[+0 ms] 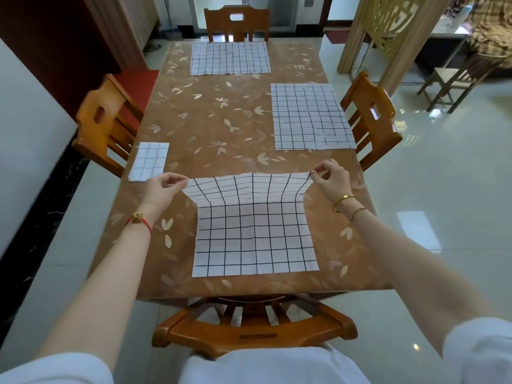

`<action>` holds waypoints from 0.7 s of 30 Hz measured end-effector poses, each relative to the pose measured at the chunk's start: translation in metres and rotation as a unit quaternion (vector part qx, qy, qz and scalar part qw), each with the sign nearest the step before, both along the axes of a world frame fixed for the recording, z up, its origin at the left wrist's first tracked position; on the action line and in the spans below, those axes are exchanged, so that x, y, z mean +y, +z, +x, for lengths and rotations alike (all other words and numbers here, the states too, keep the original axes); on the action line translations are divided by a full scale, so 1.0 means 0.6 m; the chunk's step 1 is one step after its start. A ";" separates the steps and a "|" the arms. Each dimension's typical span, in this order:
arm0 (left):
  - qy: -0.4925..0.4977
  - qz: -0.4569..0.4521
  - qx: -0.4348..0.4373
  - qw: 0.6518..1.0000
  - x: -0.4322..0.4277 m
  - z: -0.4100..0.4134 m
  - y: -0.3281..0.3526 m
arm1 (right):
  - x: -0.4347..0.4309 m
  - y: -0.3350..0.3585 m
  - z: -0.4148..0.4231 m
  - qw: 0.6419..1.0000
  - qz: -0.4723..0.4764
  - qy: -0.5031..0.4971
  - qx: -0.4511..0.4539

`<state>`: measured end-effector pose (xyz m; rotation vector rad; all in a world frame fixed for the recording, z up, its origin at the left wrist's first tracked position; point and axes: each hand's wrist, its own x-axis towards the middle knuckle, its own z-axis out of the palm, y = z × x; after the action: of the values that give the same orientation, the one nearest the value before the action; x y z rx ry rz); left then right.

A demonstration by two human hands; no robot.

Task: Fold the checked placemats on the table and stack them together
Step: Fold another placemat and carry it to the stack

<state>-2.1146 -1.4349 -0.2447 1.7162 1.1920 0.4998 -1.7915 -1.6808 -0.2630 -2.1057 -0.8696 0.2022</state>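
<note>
A white placemat with black checks point(255, 234) lies near the table's front edge. Its far edge is lifted off the table. My left hand point(162, 187) pinches its far left corner. My right hand point(329, 177) pinches its far right corner. A folded checked placemat point(149, 161) lies at the left edge of the table. Two more placemats lie flat: one on the right side point(311, 116) and one at the far end point(230, 58).
The table point(221, 120) has a brown leaf-patterned cover. Wooden chairs stand at the near end point(255, 325), the left point(106, 123), the right point(371, 117) and the far end point(237, 23). A glossy tiled floor surrounds the table.
</note>
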 end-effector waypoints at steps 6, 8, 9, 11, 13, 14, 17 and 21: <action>-0.063 -0.012 0.046 0.997 -0.048 -0.057 -0.048 | -0.048 -0.042 -0.038 0.997 -0.036 0.050 -0.036; -0.075 -0.016 0.067 0.995 -0.062 -0.074 -0.064 | -0.066 -0.058 -0.052 0.995 -0.062 0.073 -0.038; -0.079 -0.018 0.078 0.994 -0.068 -0.081 -0.072 | -0.075 -0.066 -0.058 0.993 -0.074 0.083 -0.037; -0.083 -0.027 0.096 0.992 -0.079 -0.093 -0.084 | -0.093 -0.080 -0.069 0.990 -0.098 0.098 -0.032; -0.084 -0.036 0.108 0.990 -0.091 -0.101 -0.095 | -0.108 -0.093 -0.080 0.986 -0.124 0.108 -0.026; -0.084 -0.039 0.116 0.989 -0.096 -0.104 -0.100 | -0.114 -0.101 -0.084 0.984 -0.137 0.111 -0.023; -0.090 -0.049 0.132 0.986 -0.111 -0.110 -0.114 | -0.132 -0.122 -0.098 0.977 -0.178 0.117 -0.012; -0.096 -0.041 0.159 0.982 -0.121 -0.112 -0.137 | -0.152 -0.150 -0.113 0.968 -0.217 0.126 0.006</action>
<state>-2.1817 -1.5073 -0.3270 1.8626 1.2308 0.0578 -1.8594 -1.7720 -0.3530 -2.3807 -1.1680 0.5841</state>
